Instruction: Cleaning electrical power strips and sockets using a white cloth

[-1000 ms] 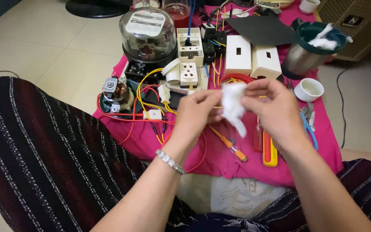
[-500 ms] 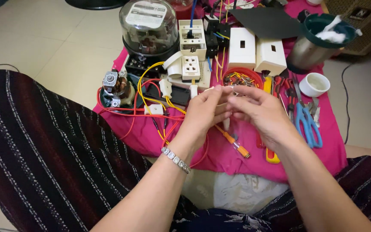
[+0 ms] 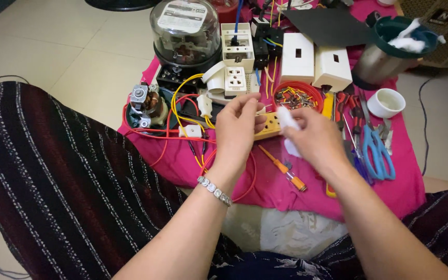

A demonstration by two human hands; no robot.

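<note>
Two hands are raised over a pink cloth [image 3: 286, 192]: white tissue [image 3: 287, 118] is pinched by right hand [image 3: 315, 137]; left hand [image 3: 239, 127] fingertips are closed, apparently empty.

A pink cloth [image 3: 390, 189] carries scissors [image 3: 378, 153] and wires [image 3: 182, 136].

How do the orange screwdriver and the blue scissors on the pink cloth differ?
The orange screwdriver is slim and straight, lying diagonally just below the right hand; the blue scissors are broader, with looped handles, lying further right, lengthwise. The screwdriver's handle is orange, the scissors' blue. Both rest flat on the pink cloth, untouched.
</note>
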